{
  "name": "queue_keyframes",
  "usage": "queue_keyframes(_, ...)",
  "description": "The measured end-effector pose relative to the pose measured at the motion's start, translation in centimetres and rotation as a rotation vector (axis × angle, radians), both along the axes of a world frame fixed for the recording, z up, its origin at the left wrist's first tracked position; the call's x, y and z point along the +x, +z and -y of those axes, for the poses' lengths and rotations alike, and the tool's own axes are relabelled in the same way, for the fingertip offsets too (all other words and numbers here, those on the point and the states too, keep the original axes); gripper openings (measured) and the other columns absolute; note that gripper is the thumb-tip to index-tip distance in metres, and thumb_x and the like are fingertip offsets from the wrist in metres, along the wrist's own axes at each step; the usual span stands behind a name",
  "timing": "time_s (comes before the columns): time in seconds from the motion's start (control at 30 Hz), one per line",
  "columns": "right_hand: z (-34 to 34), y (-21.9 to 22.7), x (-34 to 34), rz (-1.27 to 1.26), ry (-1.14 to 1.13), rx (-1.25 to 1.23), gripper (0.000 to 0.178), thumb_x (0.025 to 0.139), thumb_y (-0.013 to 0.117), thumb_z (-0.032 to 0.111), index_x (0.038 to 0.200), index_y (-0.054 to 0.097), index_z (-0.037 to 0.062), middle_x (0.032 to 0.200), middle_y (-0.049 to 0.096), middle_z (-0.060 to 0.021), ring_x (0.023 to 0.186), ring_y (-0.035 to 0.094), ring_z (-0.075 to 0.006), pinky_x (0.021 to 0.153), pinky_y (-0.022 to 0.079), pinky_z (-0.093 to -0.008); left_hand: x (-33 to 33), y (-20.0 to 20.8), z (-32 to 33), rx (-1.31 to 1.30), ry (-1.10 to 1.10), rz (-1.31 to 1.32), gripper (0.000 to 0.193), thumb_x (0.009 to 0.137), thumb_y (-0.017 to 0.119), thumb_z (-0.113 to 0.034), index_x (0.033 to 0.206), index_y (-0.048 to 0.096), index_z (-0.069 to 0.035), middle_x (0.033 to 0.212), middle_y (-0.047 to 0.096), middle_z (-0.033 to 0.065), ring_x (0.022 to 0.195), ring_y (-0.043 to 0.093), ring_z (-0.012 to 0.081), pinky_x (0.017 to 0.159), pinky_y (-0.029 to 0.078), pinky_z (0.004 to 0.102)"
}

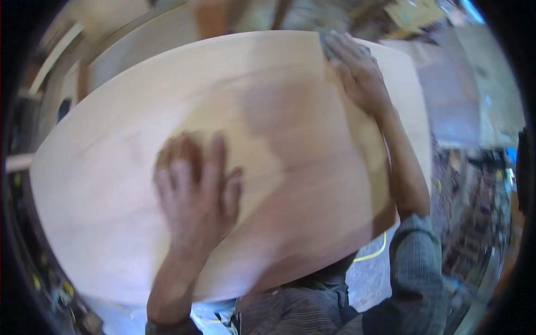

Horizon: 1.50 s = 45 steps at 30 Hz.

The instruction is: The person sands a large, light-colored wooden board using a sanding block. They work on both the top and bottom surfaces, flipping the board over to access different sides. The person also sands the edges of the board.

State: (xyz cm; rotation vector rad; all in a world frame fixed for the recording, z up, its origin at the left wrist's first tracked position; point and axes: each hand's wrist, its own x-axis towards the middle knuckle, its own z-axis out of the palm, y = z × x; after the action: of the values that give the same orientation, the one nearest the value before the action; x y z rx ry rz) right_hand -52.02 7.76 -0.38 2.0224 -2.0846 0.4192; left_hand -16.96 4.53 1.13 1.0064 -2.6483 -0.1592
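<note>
A large pale wooden panel (312, 184) with a curved outline spans most of the picture in front of me. My left hand (195, 195) is over its left-middle part, palm down with the fingers spread, and it holds nothing. Motion blurs it, so I cannot tell whether it touches the wood. Stretched to the panel's far right edge, my right hand (357, 72) presses down on a dark grey piece of sandpaper (325, 46). Most of that piece is hidden under the palm and fingers. Shadows of my arms and body fall across the wood.
Flat greyish sheets (452, 89) lie beyond the panel on the right. Below them the ground is covered with small brown debris (469, 206). A yellow cord (373, 255) runs under the panel's near edge. Blurred wooden pieces (56, 58) stand at the far left.
</note>
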Motion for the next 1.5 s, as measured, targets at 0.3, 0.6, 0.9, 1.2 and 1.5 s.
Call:
queue_keyframes(0.3,3.0,2.3,7.8,-0.014,0.259,0.113,0.045,0.087,0.05,0.019,0.129,0.05,0.001,0.132,0.048,-0.0183,0.123,0.043,-0.0362,0.105,0.029,-0.0444,9.5,-0.1,4.9,-0.107,0.163,-0.081,0.042,0.087,0.057,-0.032,0.12,0.052,-0.006,0.123,0.046,0.0223,0.118,0.042,0.0403,0.101,0.032,0.0558)
queue_keyframes(0.6,20.1,-0.7,38.0,0.073,0.696,0.099,0.043,0.094,0.049,0.025,0.13,0.048,0.0011,0.136,0.045,-0.0176,0.127,0.042,-0.0328,0.107,0.032,-0.0385,17.9,-2.3,9.7,-0.193,0.555,-0.232,0.031,0.083,0.054,-0.021,0.108,0.056,-0.003,0.109,0.054,0.0174,0.102,0.052,0.0333,0.088,0.04,0.0471)
queue_keyframes(0.9,18.7,-1.0,31.9,0.209,0.472,0.019,0.038,0.094,0.047,0.032,0.122,0.058,0.0075,0.135,0.048,-0.0146,0.13,0.04,-0.0306,0.107,0.032,-0.0396,18.6,-1.4,10.2,-0.208,0.607,-0.229,0.025,0.08,0.054,-0.015,0.101,0.056,-0.002,0.099,0.055,0.0122,0.096,0.054,0.0287,0.085,0.042,0.0432)
queue_keyframes(1.2,18.7,-2.0,30.1,0.231,0.54,-0.124,0.032,0.095,0.044,0.03,0.107,0.064,0.0088,0.116,0.057,-0.0146,0.112,0.052,-0.0316,0.097,0.041,-0.0429,20.0,-2.0,10.1,-0.251,0.713,-0.158,0.026,0.077,0.054,-0.008,0.102,0.056,-0.001,0.098,0.054,0.0131,0.096,0.054,0.0299,0.088,0.042,0.0429)
queue_keyframes(1.5,21.9,-2.1,37.8,0.005,0.613,-0.182,0.03,0.094,0.044,0.028,0.109,0.062,0.009,0.122,0.056,-0.0117,0.119,0.048,-0.031,0.1,0.038,-0.043,19.0,-1.6,10.1,-0.176,0.705,-0.023,0.034,0.089,0.048,-0.019,0.12,0.055,-0.008,0.114,0.054,0.0141,0.104,0.053,0.0332,0.088,0.042,0.0466)
